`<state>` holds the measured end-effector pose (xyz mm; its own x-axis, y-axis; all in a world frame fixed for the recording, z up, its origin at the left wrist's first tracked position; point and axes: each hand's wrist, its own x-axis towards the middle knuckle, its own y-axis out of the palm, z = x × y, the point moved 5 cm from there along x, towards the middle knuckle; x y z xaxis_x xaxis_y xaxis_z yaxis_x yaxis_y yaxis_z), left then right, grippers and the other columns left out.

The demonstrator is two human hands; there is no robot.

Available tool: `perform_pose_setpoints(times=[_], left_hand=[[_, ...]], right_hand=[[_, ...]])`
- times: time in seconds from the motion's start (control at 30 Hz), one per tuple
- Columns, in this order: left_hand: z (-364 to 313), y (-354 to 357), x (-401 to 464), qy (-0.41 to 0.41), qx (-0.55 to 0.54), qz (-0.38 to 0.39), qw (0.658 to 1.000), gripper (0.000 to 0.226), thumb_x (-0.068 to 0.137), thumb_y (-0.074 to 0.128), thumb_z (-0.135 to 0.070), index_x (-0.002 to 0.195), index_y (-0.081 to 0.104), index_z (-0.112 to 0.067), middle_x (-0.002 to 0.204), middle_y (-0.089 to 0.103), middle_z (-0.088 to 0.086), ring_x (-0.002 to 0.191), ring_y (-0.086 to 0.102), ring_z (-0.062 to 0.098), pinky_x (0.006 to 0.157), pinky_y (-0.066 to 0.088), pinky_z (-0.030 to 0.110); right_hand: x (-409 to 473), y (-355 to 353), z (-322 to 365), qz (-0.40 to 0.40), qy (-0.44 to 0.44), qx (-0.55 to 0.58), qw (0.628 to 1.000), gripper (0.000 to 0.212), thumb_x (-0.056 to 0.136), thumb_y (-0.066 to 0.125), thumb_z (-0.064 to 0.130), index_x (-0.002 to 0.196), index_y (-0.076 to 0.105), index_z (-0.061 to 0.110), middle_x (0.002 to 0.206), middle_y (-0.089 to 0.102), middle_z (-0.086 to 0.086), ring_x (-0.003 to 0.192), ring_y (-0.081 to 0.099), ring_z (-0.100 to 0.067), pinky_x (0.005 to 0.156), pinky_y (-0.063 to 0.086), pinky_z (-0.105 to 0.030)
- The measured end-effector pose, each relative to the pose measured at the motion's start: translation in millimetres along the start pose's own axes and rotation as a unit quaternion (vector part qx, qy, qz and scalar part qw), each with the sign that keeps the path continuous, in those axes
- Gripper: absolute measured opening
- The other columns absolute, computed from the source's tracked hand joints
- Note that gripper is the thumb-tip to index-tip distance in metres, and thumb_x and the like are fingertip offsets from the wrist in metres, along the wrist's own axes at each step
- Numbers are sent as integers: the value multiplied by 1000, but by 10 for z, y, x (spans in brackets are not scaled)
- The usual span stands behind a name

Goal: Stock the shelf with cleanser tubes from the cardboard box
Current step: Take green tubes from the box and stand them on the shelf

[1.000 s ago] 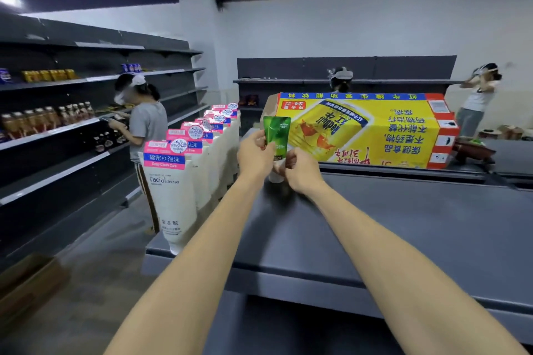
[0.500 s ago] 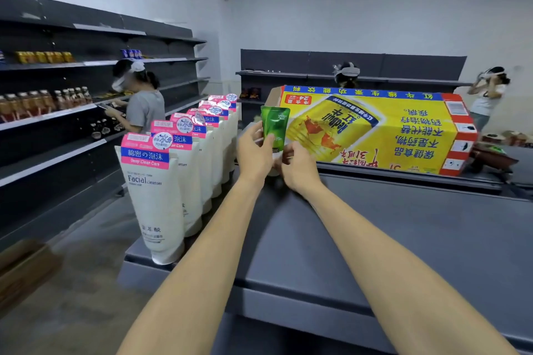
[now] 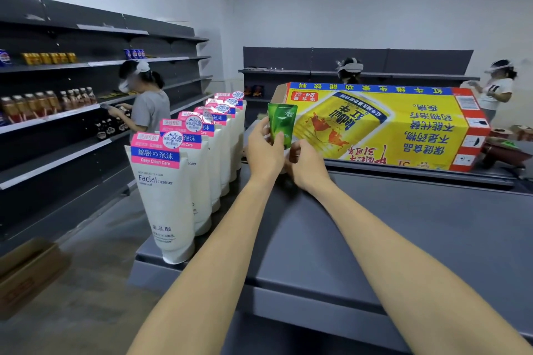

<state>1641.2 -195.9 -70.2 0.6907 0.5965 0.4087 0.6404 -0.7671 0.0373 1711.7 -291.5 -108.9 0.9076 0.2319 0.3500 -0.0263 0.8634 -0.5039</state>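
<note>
Both your hands hold the green tube [image 3: 282, 124] upright.
Left hand [image 3: 264, 150] fingers curl around it; right hand [image 3: 307, 163] pinches its base, before the cardboard box [image 3: 403, 127].

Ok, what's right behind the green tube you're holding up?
Behind the green tube, held by the left hand and right hand, lies the yellow printed cardboard box on the grey shelf top. The tube covers the box's near corner; its inside is not visible.
</note>
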Motion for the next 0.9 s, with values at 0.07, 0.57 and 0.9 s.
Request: perform_pose_setpoints(times=[0.07,0.57,0.9], left_hand=[[-6,3,-24,16,37,-17,999,43,93,62,-6,135,54,-15,118,62,-5,109,56,6,88,49,23],[-598,-103,-289,81,140,26,987,35,90,67,-23,123,57,-20,117,67,2,110,61,22,89,54,43],[-935,-353,-676,100,140,102,980,33,86,69,-24,117,60,-20,108,68,1,97,66,22,86,56,43]], right_hand=[[-23,-41,46,13,2,4,1000,5,91,56,11,94,53,9,85,62,-6,70,61,-20,59,53,-28],[-422,-515,343,-2,5,-30,1000,44,89,67,4,128,47,-1,111,54,-13,83,52,-18,67,48,-11],[-951,-852,713,-20,-5,-94,995,55,84,77,30,125,50,6,114,63,-10,93,60,-21,73,49,-26]])
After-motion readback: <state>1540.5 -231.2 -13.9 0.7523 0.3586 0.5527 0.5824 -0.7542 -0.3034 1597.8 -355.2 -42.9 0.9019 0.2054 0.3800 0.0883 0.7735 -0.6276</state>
